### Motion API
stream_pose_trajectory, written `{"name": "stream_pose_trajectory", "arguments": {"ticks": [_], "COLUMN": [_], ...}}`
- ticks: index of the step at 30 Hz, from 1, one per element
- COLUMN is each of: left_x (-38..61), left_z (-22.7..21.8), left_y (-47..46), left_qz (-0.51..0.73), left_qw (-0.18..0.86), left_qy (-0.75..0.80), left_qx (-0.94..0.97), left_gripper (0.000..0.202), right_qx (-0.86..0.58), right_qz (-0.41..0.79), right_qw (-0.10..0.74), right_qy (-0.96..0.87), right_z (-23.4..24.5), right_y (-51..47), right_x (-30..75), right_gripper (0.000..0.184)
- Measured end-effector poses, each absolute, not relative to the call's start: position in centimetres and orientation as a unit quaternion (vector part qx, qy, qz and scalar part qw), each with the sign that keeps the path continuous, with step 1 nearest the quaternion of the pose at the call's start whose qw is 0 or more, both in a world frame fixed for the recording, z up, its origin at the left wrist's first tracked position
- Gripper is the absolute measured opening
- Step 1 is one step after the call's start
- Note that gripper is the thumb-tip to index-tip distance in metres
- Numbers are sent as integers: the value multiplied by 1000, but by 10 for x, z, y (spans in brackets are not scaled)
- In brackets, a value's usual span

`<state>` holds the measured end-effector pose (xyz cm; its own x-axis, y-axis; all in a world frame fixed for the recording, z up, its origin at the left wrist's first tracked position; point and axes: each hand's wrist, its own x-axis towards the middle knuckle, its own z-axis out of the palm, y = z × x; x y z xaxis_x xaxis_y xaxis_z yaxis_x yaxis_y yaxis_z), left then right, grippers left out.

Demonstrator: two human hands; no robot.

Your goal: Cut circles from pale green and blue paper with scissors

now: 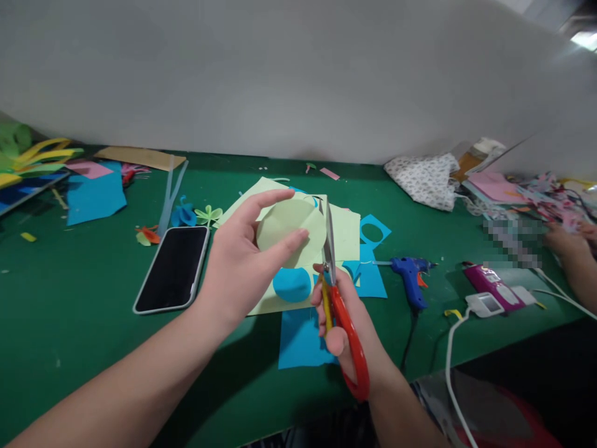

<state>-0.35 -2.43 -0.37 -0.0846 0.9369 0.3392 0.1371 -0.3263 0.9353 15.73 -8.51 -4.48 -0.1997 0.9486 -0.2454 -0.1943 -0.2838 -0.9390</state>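
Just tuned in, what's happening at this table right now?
A person is cutting paper. Their left hand pinches a pale green paper circle above the green table, and their right hand holds red-handled scissors with the blades at the circle's right edge. Below lie a pale green sheet and blue paper. A phone sits to the left and a blue glue gun to the right. Another person's hand works at far right.

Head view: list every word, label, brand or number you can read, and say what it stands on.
None can be read.
On the purple device: pale markings, too blurred to read.
On the phone: dark screen, no text.
On the scissors, paper circle, glue gun: no print visible.
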Motion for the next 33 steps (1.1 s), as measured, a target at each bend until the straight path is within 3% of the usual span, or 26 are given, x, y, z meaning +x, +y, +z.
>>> {"name": "stream_pose_trajectory", "arguments": {"ticks": [19, 25, 33], "left_x": [-10, -10, -11], "left_z": [-9, -9, -9], "left_y": [-18, -15, -12], "left_qz": [606, 625, 633], "left_qw": [362, 378, 368], "left_qy": [437, 421, 425], "left_qx": [557, 538, 532], "left_gripper": [41, 41, 40], "right_qx": [-417, -415, -424], "right_qz": [692, 702, 691], "right_qw": [468, 474, 481], "right_qy": [-357, -332, -335], "right_z": [-52, -54, -51], "right_y": [-86, -84, -83], "right_x": [156, 154, 152], "right_gripper": [79, 48, 44]}}
